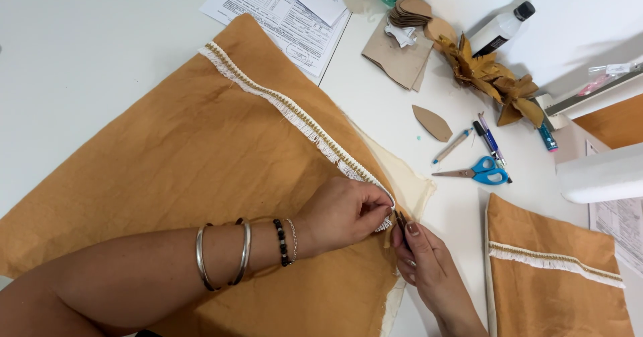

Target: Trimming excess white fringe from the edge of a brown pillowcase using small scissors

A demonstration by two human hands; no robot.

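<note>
Fringe trim [301,119] on mustard fabric [167,156], lower centre: left hand [345,213] pinches its end; right hand [422,257] fingers narrow, touching beside it.

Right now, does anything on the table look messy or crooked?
Mostly tidy. The fringe trim runs straight along the mustard fabric, but its end is loose at the edge, pinched between the left hand and right hand. The blue scissors lie open, and cardboard petal shapes sit in a loose heap.
</note>
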